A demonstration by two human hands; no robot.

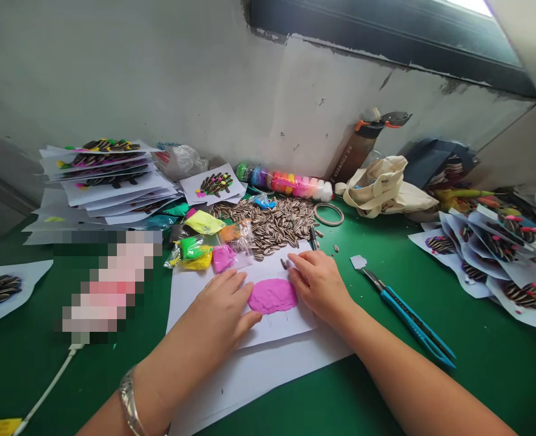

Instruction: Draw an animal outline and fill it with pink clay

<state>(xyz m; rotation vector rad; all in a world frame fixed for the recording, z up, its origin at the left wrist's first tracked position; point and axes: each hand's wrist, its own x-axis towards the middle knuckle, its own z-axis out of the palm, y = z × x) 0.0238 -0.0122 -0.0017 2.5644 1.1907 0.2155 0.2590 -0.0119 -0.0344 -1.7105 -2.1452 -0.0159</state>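
Near edge of the green table, left hand and right hand lie open and flat on white paper, either side of a pink clay patch, sunflower seeds beyond, blue craft knife to the right

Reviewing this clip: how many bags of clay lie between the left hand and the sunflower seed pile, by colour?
Yellow clay bags: 2
Green clay bag: 1
Pink clay bag: 1
Orange clay bag: 1
Total: 5
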